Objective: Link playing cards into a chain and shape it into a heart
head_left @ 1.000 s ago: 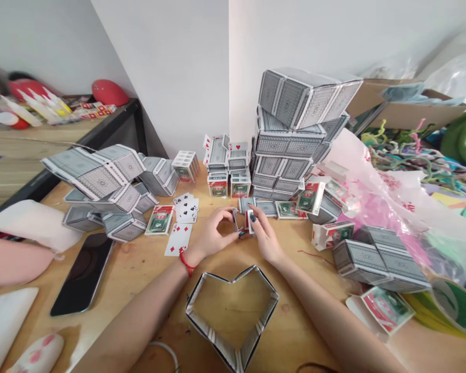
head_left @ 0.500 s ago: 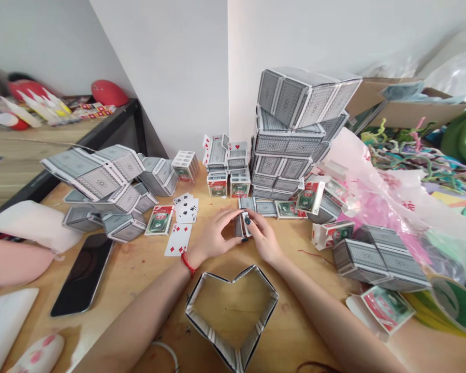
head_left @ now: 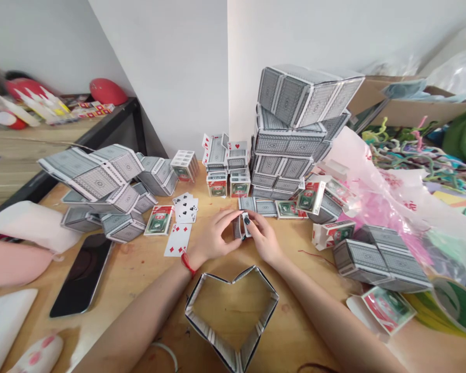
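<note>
Between my hands some playing cards (head_left: pixel 238 228) stand on edge above the table. My left hand (head_left: pixel 214 235) pinches them from the left, thumb at the bottom and fingertips at the top. From the right, my right hand (head_left: pixel 264 237) grips the same cards, its dark-nailed thumb on a white card face. How many cards there are I cannot tell. Nearer to me, between my forearms, a heart-shaped frame of joined cards (head_left: pixel 202 331) stands on the table. Loose face-up cards (head_left: pixel 177 240) and a red-green card box (head_left: pixel 159 220) lie left of my left hand.
A tall stack of card-built blocks (head_left: pixel 289 140) rises behind my right hand; another leaning stack (head_left: pixel 101 178) is at left. A black phone (head_left: pixel 81 274) lies at left. Card boxes (head_left: pixel 389 308), green-yellow tape (head_left: pixel 456 305) and crumpled plastic (head_left: pixel 376 191) crowd the right side.
The white card at my right thumb has tilted slightly and parted a little from the cards on the left. My hands stay nearly in the same place.
</note>
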Available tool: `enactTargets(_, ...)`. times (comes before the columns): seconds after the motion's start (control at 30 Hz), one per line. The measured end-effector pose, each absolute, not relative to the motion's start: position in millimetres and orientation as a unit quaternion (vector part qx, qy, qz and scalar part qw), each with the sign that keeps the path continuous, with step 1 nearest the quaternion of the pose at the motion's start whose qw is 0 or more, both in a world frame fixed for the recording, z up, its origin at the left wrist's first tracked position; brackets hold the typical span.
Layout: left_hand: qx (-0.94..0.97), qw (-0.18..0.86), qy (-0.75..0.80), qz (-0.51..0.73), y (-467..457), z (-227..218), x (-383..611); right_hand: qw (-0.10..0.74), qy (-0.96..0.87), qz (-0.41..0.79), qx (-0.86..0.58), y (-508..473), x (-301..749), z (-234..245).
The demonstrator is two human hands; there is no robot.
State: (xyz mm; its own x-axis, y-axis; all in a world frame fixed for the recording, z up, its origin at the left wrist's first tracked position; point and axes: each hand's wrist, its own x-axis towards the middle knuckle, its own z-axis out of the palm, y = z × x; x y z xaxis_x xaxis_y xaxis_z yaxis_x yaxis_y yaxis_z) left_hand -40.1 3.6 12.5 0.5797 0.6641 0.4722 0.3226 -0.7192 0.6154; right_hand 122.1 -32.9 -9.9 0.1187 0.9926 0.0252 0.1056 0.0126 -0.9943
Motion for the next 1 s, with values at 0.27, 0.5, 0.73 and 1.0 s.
enactTargets(0.27,0.867,0.205,0.285,0.354,4.2,11.3,-35.8,0.503,-0.512,0.413,-0.560,-32.8,122.2,-9.6)
enactTargets(0.5,0.863,0.206,0.290,0.359,3.0,9.2,-35.3,0.500,-0.511,0.407,-0.569,-33.4,120.5,-8.7)
enactTargets(0.73,0.863,0.207,0.295,0.354,3.4,6.4,-36.4,0.499,-0.505,0.393,-0.584,-33.7,119.3,-6.2)
enactTargets(1.0,0.863,0.180,0.310,0.355,1.3,2.7,-35.9,0.490,-0.514,0.411,-0.572,-33.6,120.8,-5.8)
